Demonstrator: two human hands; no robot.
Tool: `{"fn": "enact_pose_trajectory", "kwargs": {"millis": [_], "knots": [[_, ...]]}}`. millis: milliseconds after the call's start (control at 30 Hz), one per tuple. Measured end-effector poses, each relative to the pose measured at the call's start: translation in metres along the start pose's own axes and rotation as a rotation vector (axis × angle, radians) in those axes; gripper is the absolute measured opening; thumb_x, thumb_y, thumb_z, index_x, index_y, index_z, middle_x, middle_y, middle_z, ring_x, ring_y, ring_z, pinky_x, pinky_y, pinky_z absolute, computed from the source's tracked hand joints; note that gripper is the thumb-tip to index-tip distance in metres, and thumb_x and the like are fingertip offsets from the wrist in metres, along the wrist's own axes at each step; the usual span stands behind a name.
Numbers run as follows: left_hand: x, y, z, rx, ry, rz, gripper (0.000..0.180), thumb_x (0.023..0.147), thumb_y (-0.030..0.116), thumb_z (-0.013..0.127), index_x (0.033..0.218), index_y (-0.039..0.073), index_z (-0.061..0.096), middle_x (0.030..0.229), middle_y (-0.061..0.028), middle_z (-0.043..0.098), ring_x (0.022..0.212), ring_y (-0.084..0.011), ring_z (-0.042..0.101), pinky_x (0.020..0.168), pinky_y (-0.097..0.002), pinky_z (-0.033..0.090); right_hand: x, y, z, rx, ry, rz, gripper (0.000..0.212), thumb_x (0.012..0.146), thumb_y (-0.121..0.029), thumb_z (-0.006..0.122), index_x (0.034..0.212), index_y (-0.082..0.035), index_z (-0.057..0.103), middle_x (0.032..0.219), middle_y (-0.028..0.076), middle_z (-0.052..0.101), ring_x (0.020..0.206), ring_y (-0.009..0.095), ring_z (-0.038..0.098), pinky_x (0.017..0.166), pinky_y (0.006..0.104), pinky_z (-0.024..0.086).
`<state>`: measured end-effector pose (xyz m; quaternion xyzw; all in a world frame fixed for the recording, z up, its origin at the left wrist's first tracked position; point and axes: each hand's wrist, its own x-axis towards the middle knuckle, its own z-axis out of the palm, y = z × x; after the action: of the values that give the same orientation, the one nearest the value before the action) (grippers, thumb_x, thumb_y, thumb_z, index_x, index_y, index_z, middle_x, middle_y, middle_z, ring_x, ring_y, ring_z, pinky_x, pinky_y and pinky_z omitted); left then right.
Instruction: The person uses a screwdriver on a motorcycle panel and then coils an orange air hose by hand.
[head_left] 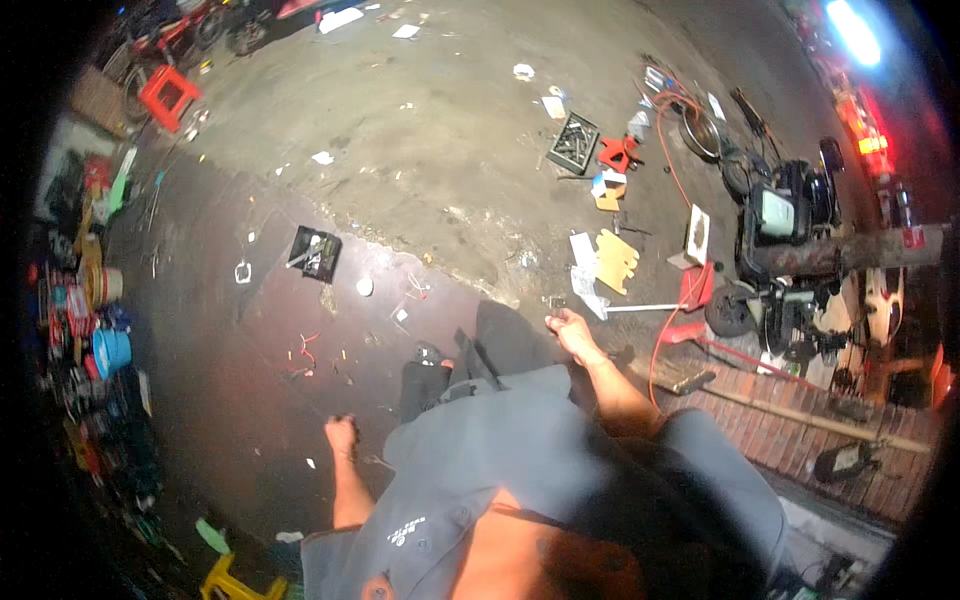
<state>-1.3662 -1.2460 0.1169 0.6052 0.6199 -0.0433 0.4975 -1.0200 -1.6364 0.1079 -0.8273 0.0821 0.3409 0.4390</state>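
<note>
My right hand (572,334) is held out ahead of me, with its fingers closed on a small metal part (553,301). The part is too small to tell its exact kind. My left hand (341,434) hangs out to the left over the dark reddish floor, curled into a fist, and nothing shows in it. Nearest to my right hand lie a clear plastic bag (588,293) and an orange-yellow piece of card (615,262). A black crate of tools (315,254) stands on the floor ahead of my left hand.
On the right a motor scooter (775,225) stands near an orange hose (662,150) and a long wooden pole (820,418). A black tray of metal parts (573,143) lies farther off. At left are a red stool (169,97), a blue bucket (111,352) and cluttered goods.
</note>
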Motion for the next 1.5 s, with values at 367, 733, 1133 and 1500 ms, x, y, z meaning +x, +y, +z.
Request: {"fn": "enact_pose_trajectory", "kwargs": {"millis": [367, 733, 1133, 1500], "knots": [[0.091, 0.184, 0.014, -0.229, -0.099, 0.224, 0.008, 0.080, 0.010, 0.052, 0.084, 0.004, 0.051, 0.065, -0.0042, 0.056, 0.048, -0.0102, 0.045, 0.042, -0.0254, 0.035, -0.014, 0.066, -0.026, -0.253, 0.082, 0.402, 0.028, 0.082, -0.030, 0.058, 0.066, -0.007, 0.059, 0.051, 0.002, 0.048, 0.044, 0.018, 0.048, 0.040, 0.0368, 0.035], [0.119, 0.112, 0.061, 0.369, -0.175, 0.507, 0.013, 0.071, 0.006, 0.056, 0.075, -0.005, 0.061, 0.074, -0.0138, 0.064, 0.064, -0.0189, 0.059, 0.060, -0.0322, 0.046, 0.096, -0.071, -0.058, 0.396, 0.226, 0.398, 0.040, 0.081, -0.025, 0.062, 0.111, -0.002, 0.051, 0.080, 0.001, 0.058, 0.065, 0.012, 0.053, 0.054, 0.0289, 0.042], [0.208, 0.336, 0.066, 0.030, -0.233, 0.223, 0.018, 0.072, 0.008, 0.052, 0.084, -0.003, 0.058, 0.065, -0.0080, 0.055, 0.050, -0.0169, 0.054, 0.041, -0.0285, 0.042, 0.185, -0.071, 0.025, 0.266, 0.267, 0.365, 0.018, 0.083, -0.021, 0.060, 0.084, -0.004, 0.058, 0.071, 0.002, 0.057, 0.060, 0.012, 0.052, 0.048, 0.0283, 0.040], [0.338, 0.438, 0.128, 0.092, -0.552, 0.508, 0.016, 0.073, 0.011, 0.051, 0.065, -0.003, 0.052, 0.057, -0.0024, 0.049, 0.048, -0.0101, 0.042, 0.042, -0.0274, 0.032, 0.213, -0.095, 0.042, 0.464, 0.285, 0.492, 0.026, 0.082, -0.021, 0.060, 0.098, -0.001, 0.060, 0.082, 0.009, 0.062, 0.073, 0.020, 0.057, 0.064, 0.0333, 0.046]]}}
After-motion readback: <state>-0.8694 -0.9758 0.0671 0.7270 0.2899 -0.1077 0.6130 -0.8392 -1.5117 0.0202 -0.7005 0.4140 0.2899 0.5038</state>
